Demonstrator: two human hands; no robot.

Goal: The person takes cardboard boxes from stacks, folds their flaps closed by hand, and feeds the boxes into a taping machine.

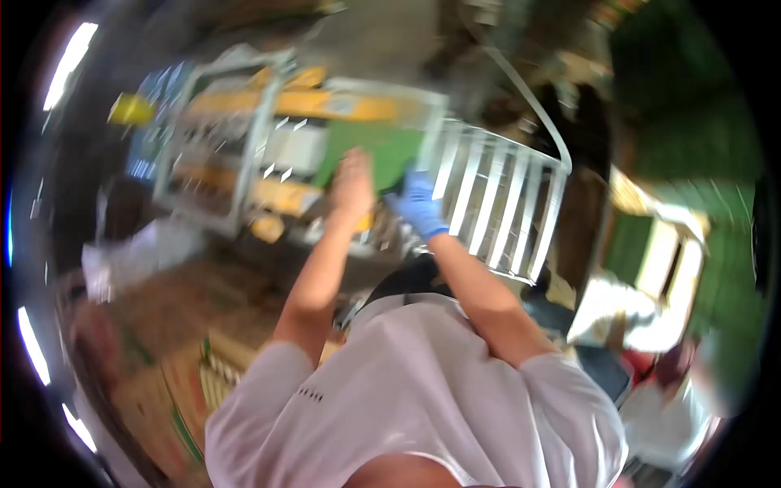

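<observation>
My bare left hand [352,183] reaches over the near edge of a flat green surface [382,142] on a machine with yellow-orange bars [358,106]. Its fingers look stretched out, with nothing visible in them. My right hand [419,203] wears a blue glove and is at the right near corner of that green surface. Motion blur smears its fingers, and a dark patch shows beside them; whether they grip anything is unclear. Left of the green surface lies a whitish plate [294,150] on the machine.
A pale metal frame [244,154] stands at the machine's left. On the right is a slatted metal rack [496,203] with a curved rail. A yellow object [133,109] sits far left. Brown cardboard [146,390] lies at lower left, and a white bag [667,423] at lower right.
</observation>
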